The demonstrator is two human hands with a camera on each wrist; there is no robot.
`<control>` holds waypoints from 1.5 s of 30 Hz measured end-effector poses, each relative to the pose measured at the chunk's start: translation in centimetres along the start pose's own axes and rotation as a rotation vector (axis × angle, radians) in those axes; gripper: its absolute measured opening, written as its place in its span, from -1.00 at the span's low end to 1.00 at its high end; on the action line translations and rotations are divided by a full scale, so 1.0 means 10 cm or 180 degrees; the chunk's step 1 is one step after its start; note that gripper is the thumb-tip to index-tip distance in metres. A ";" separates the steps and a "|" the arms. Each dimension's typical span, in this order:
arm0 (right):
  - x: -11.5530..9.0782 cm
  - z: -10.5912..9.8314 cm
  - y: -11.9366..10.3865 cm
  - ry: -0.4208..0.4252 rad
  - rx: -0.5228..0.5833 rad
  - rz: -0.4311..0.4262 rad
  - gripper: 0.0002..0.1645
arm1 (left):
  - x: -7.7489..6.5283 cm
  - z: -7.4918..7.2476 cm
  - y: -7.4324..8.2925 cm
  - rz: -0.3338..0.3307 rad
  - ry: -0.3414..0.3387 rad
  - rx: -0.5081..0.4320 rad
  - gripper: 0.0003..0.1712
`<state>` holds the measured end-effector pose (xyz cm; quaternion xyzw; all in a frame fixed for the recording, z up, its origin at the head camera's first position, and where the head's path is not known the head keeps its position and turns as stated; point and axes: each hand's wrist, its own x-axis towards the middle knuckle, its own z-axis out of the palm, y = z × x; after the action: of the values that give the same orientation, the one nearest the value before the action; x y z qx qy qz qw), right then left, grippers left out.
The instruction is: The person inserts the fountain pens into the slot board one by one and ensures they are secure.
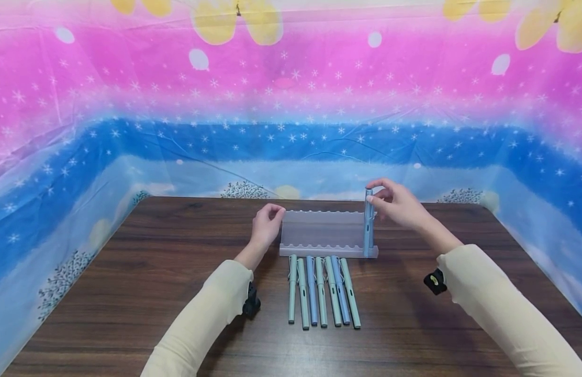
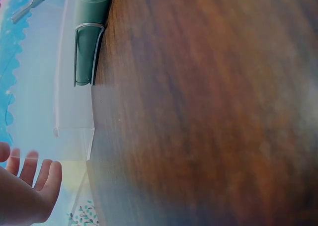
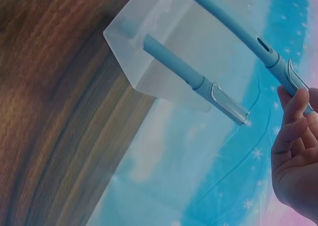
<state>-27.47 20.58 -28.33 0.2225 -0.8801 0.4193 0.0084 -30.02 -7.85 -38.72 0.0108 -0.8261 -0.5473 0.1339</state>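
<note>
A translucent pen rack (image 1: pixel 326 230) with scalloped edges stands on the table. My left hand (image 1: pixel 266 226) pinches its upper left corner between thumb and fingers. With thumb and fingers near the clip, my right hand (image 1: pixel 400 205) holds a blue pen (image 3: pixel 233 27) upright at the rack's right end. Beside it, a second blue pen (image 3: pixel 171 62) rests in the rack, clip end up. In front of the rack lies a row of several capped pens, among them a green pen (image 1: pixel 322 293) and a blue pen (image 1: pixel 312 293), clips toward the rack.
The dark wooden table (image 1: pixel 178 283) carries the rack and pens. A printed cloth (image 1: pixel 281 141) in pink and blue hangs round its back and sides. Black wrist cameras sit on both sleeves, one being the right camera (image 1: pixel 435 281).
</note>
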 end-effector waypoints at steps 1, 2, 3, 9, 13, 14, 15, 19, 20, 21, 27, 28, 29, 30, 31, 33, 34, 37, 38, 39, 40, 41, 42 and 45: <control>0.02 0.00 0.05 0.0017 -0.0002 -0.0004 -0.65 | 0.00 0.00 0.00 -0.0001 -0.0006 -0.0007 -0.80; 0.05 -0.01 0.09 0.0035 -0.0013 -0.0013 -0.64 | 0.00 0.00 0.00 -0.0002 -0.0007 -0.0009 -0.80; 0.07 -0.01 0.14 0.0052 -0.0028 -0.0023 -0.63 | 0.00 0.00 0.01 0.0001 -0.0009 -0.0013 -0.80; 0.15 -0.02 0.28 0.0218 -0.0106 -0.0106 -0.61 | 0.00 0.00 0.00 0.0021 -0.0005 -0.0016 -0.80; 0.17 -0.01 0.32 0.0343 -0.0103 -0.0177 -0.62 | 0.00 0.00 0.00 0.0012 0.0002 0.0008 -0.80; 0.17 0.00 0.33 0.0373 -0.0093 -0.0196 -0.62 | 0.00 0.00 0.00 0.0006 0.0003 0.0013 -0.80; 0.17 0.01 0.35 0.0402 -0.0083 -0.0223 -0.61 | 0.00 0.00 0.00 0.0003 0.0001 0.0013 -0.80; 0.12 0.08 0.31 0.0530 -0.0101 -0.0361 -0.64 | 0.00 0.00 -0.01 -0.0033 -0.0012 0.0004 -0.80; 0.12 0.10 0.33 0.0562 -0.0110 -0.0408 -0.64 | 0.00 0.00 -0.01 -0.0045 -0.0020 -0.0006 -0.80; 0.11 0.12 0.35 0.0595 -0.0118 -0.0457 -0.65 | 0.00 0.00 -0.01 -0.0054 -0.0023 -0.0010 -0.80; 0.13 0.22 0.50 0.0667 -0.0180 -0.0583 -0.68 | -0.01 -0.01 0.00 -0.0049 -0.0044 -0.0023 -0.79; 0.12 0.24 0.51 0.0649 -0.0195 -0.0582 -0.68 | -0.01 -0.01 0.00 -0.0043 -0.0046 -0.0023 -0.79; 0.12 0.25 0.52 0.0619 -0.0190 -0.0582 -0.68 | -0.01 -0.01 0.00 -0.0042 -0.0046 -0.0020 -0.79; 0.12 0.26 0.53 0.0587 -0.0187 -0.0577 -0.67 | -0.01 -0.01 0.00 -0.0042 -0.0046 -0.0020 -0.79; 0.11 0.27 0.54 0.0556 -0.0189 -0.0573 -0.67 | -0.01 -0.01 0.00 -0.0045 -0.0045 -0.0021 -0.79; 0.11 0.28 0.54 0.0503 -0.0221 -0.0546 -0.67 | -0.02 -0.01 0.01 -0.0046 -0.0045 -0.0024 -0.79; 0.10 0.29 0.54 0.0481 -0.0243 -0.0527 -0.66 | -0.02 -0.01 0.01 -0.0050 -0.0044 -0.0029 -0.79; 0.10 0.29 0.55 0.0443 -0.0269 -0.0485 -0.66 | -0.02 -0.01 0.01 -0.0045 -0.0046 -0.0028 -0.78; 0.10 0.29 0.55 0.0435 -0.0269 -0.0466 -0.66 | -0.02 -0.01 0.01 -0.0046 -0.0044 -0.0027 -0.78; 0.10 0.29 0.55 0.0429 -0.0270 -0.0461 -0.66 | -0.02 -0.01 0.01 -0.0048 -0.0040 -0.0023 -0.78; 0.10 0.29 0.55 0.0427 -0.0275 -0.0454 -0.66 | -0.02 -0.01 0.01 -0.0046 -0.0040 -0.0018 -0.78; 0.10 0.29 0.55 0.0426 -0.0284 -0.0449 -0.66 | -0.02 -0.01 0.01 -0.0042 -0.0040 -0.0012 -0.78; 0.10 0.29 0.55 0.0425 -0.0299 -0.0448 -0.66 | -0.02 -0.01 0.02 -0.0041 -0.0037 -0.0007 -0.78; 0.11 0.29 0.55 0.0418 -0.0322 -0.0453 -0.66 | -0.01 -0.01 0.01 -0.0023 -0.0028 0.0003 -0.79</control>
<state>-30.14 21.07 -34.08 0.2557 -0.8797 0.3863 0.1071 -29.85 -7.83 -38.62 0.0114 -0.8269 -0.5474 0.1283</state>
